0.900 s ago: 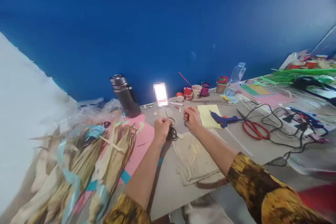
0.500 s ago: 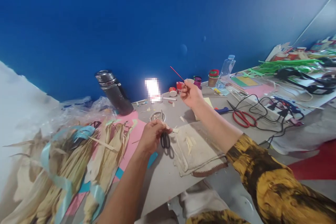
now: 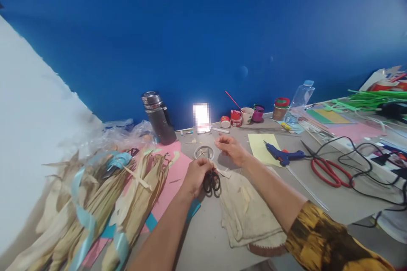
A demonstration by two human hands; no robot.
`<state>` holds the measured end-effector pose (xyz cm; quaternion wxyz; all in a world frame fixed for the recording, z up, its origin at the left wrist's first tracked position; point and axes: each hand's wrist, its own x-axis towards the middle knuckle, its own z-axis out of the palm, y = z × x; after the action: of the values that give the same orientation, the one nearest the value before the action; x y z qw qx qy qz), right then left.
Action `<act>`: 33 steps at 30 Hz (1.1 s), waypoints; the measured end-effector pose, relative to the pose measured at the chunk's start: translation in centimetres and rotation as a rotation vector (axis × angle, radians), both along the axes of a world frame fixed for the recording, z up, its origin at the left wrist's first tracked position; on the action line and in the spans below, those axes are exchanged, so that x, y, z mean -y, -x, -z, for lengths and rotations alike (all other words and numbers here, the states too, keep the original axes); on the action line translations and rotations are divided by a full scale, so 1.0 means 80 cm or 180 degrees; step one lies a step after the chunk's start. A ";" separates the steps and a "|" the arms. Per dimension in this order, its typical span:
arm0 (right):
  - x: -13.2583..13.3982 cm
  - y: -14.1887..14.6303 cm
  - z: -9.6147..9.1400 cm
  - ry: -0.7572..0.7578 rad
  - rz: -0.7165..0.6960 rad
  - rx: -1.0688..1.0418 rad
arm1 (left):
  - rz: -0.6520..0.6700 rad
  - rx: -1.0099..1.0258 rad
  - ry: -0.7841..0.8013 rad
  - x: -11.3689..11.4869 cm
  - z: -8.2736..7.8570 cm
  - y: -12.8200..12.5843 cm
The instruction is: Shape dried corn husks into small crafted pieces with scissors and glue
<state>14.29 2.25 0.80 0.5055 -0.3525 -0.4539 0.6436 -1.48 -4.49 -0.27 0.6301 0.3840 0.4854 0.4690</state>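
Note:
My left hand (image 3: 199, 174) has its fingertips pinched together; whatever small thing is between them, I cannot make out. Directly beside it are the looped black handles of small scissors (image 3: 212, 183), partly hidden by the fingers. A round ring-shaped roll (image 3: 204, 151) lies just beyond. To the right, my right hand (image 3: 233, 149) hovers with loosely bent fingers slightly apart and no object visible in them. Below it, a folded beige cloth (image 3: 251, 216) has pale scraps of husk (image 3: 246, 197) on top. A thin red stick (image 3: 233, 100) leans in a paper cup (image 3: 247, 115).
Bundled dry corn husks (image 3: 133, 203) with light-blue ribbon (image 3: 84, 216) cover the left side. A dark thermos (image 3: 159, 120) stands behind. At right lie a blue glue gun (image 3: 282, 155), red-handled scissors (image 3: 330, 172) and black cables (image 3: 359, 192). Paint jars (image 3: 235, 118) line the wall.
My right hand has come away from the red stick and cup, down and toward my left hand. The stick stays in the cup. The view has swung left; my left hand remains pinched by the black scissors.

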 end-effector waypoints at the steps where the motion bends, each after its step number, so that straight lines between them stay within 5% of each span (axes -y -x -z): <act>1: 0.000 0.000 -0.003 -0.0005 -0.0089 -0.0026 | 0.0031 -0.0054 -0.0023 0.001 0.000 0.001; 14: 0.008 -0.028 -0.027 -0.0066 -0.0384 -0.0223 | 0.0309 -0.2121 -0.1510 0.022 -0.003 -0.027; 17: 0.010 -0.028 -0.029 0.0033 -0.0505 -0.0456 | -0.0034 -0.1843 -0.1541 0.022 -0.009 -0.026; 24: 0.020 -0.012 -0.024 0.0089 -0.0877 -0.0412 | -0.0372 0.0338 -0.0301 0.011 -0.021 -0.012; 33: 0.027 0.007 -0.020 0.0138 -0.0652 -0.0114 | -0.0594 0.0143 -0.0300 0.009 -0.016 -0.010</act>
<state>13.77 0.12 2.40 0.4373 -0.3035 -0.4644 0.7078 -0.70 -5.18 1.00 0.5757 0.3557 0.4822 0.5564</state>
